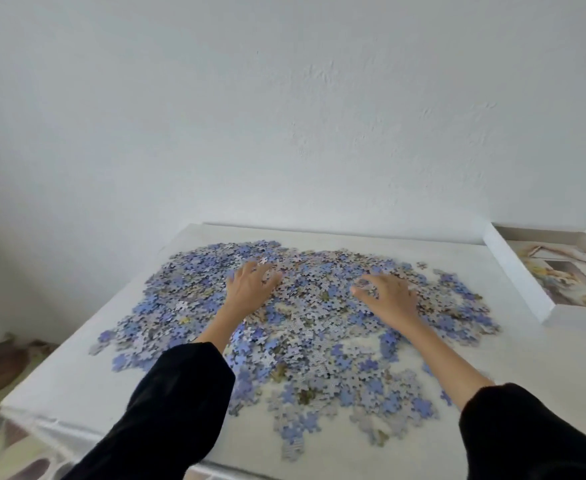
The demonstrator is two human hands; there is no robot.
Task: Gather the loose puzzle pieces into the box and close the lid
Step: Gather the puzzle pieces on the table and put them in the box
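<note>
A plain white wall [284, 98] fills the upper half of what we see, and below it stands a bench [59, 386] under a white cover. We find the loose puzzle pieces [319, 327] spread in one broad, shallow heap across the middle of the bench, mostly blue and grey, with thinner scatter toward the near edge.

Both hands lie on the far part of the heap, well apart from each other. The left hand [251, 287] rests palm down, its fingers spread wide and fairly straight, the tips among the pieces. The right hand [390, 296] also sits palm down, but its fingers are bent over the pieces like a claw, thumb pointing inward. We cannot tell whether it holds any pieces. Black sleeves [180, 393] cover both forearms up to just short of the wrists.

The box [513, 271] stands on the bench at the right, just beside the heap's right edge. It is uncovered, with low white walls and a pale painted picture on its bottom. We see no pieces in the part that shows, and the frame cuts it off.

At lower left, a patterned floor covering [4, 372] shows past the bench.
</note>
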